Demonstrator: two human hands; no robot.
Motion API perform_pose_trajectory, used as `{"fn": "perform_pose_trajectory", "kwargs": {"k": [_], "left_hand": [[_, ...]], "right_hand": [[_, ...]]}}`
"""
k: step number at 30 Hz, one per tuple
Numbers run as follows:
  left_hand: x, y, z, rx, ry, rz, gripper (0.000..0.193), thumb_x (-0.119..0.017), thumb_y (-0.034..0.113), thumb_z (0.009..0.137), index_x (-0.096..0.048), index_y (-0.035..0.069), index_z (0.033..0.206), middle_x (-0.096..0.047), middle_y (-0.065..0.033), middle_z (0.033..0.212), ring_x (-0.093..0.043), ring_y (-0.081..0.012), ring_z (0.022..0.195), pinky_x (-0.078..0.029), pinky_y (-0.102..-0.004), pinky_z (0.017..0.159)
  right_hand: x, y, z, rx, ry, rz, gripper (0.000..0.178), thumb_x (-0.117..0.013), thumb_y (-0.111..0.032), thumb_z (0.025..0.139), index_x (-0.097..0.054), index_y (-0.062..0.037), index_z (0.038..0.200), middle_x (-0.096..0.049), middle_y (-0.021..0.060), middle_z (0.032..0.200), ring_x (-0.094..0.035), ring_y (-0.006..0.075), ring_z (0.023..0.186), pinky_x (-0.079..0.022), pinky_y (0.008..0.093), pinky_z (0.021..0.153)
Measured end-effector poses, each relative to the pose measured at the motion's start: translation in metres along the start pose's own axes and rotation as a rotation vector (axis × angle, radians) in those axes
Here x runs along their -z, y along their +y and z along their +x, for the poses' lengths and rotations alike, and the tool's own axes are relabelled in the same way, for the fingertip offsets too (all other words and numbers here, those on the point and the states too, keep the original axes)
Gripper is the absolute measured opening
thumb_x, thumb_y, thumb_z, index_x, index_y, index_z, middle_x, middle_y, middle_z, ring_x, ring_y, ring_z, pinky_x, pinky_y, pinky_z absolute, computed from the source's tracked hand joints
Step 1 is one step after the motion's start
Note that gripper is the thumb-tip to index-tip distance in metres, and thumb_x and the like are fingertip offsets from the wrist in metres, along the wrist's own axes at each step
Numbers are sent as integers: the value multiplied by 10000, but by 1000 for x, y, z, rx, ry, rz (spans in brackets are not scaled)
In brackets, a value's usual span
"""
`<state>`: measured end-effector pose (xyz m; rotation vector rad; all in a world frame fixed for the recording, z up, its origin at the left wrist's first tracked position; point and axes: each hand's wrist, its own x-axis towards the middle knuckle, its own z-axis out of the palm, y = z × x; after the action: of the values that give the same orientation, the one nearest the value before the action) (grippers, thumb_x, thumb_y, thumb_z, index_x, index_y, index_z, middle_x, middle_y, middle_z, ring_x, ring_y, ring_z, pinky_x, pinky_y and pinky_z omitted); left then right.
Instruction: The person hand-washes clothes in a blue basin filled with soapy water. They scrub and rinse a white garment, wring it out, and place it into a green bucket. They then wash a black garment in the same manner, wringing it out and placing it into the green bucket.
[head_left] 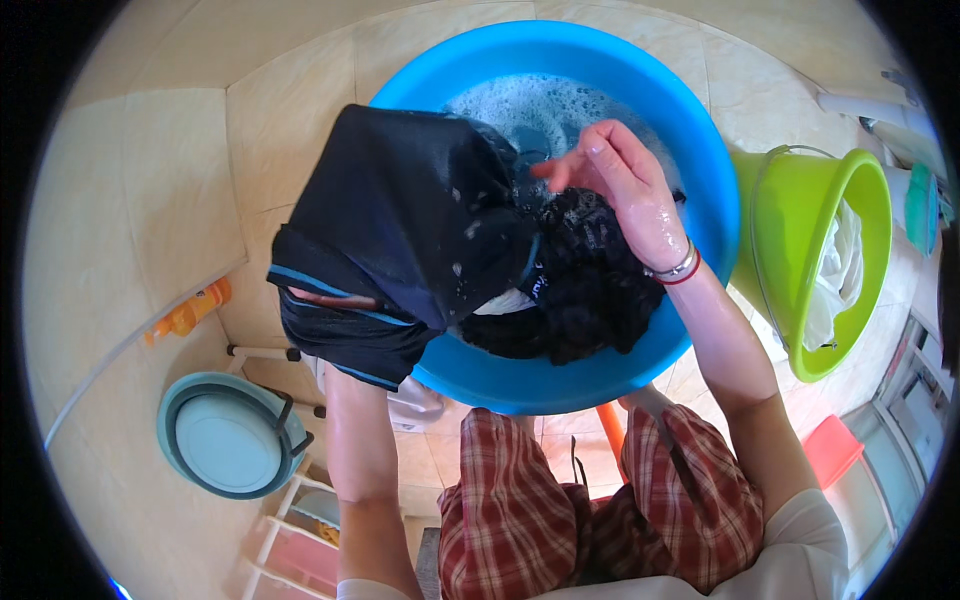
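Observation:
A black garment with blue trim (400, 210) hangs raised over the left side of a blue tub (710, 190). My left hand (335, 299) grips it, mostly hidden in its folds, with only a strip of skin showing between the trimmed edges. Over the tub is my right hand (628, 185), wet and holding nothing, its fingers loosely bent and apart. Below it, a heap of wet black cloth (590, 285) sits in the tub. Sudsy water (540, 105) fills the far part. A small patch of white cloth (505, 302) shows between the black pieces.
A lime green bucket (780, 240) with a white plastic bag (838, 265) inside leans at the right of the tub. On the left are pale blue basins (228, 445), orange bottles (190, 308) and a white rack (270, 540). My knees are close to the tub's near rim.

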<state>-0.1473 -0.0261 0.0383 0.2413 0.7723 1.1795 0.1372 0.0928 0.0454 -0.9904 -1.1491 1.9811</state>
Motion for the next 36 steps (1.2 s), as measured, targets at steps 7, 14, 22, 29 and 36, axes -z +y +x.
{"fn": "perform_pose_trajectory", "kwargs": {"k": [7, 14, 22, 29, 36], "left_hand": [[-1, 3, -1, 66, -36, -37, 462, -507, 260, 990, -497, 1, 1372, -535, -119, 1402, -512, -262, 1279, -390, -372, 1088], [30, 18, 7, 367, -145, 196, 474, -509, 253, 983, -489, -1, 1382, -520, -121, 1423, -497, -267, 1303, -376, -377, 1105], [-17, 5, 28, 7, 130, 844, 453, -706, 189, 877, -582, 94, 1302, -606, -97, 1223, -606, -280, 1058, -481, -424, 922], [14, -29, 33, -570, 525, 1875, 344, -682, 33, 772, -684, 112, 1107, -611, -128, 1105, -597, -338, 997, -480, -406, 888], [-30, -22, 4, 91, 148, 263, 247, -595, 12, 875, -620, 15, 1121, -611, -15, 862, -556, -72, 822, -458, -215, 746]], "right_hand": [[-26, 32, 9, 176, -60, -549, 335, -655, -152, 912, -581, -45, 1221, -618, 111, 1232, -604, 238, 1118, -479, 347, 981], [-5, -40, -9, 271, 433, 309, 276, -483, -75, 993, -556, -5, 1251, -644, 72, 1158, -612, 166, 1059, -477, 313, 960], [59, -23, -9, 192, 633, -785, 158, -592, -70, 888, -658, -13, 1020, -686, 59, 902, -643, 153, 828, -502, 288, 748], [67, -13, -28, -195, 387, -1567, 148, -575, -108, 842, -695, -127, 927, -667, 91, 901, -640, 320, 850, -512, 428, 717], [29, -5, -13, 218, 178, -1473, 429, -630, -160, 830, -609, -176, 1258, -616, 68, 1243, -555, 287, 1167, -418, 450, 945]]}}
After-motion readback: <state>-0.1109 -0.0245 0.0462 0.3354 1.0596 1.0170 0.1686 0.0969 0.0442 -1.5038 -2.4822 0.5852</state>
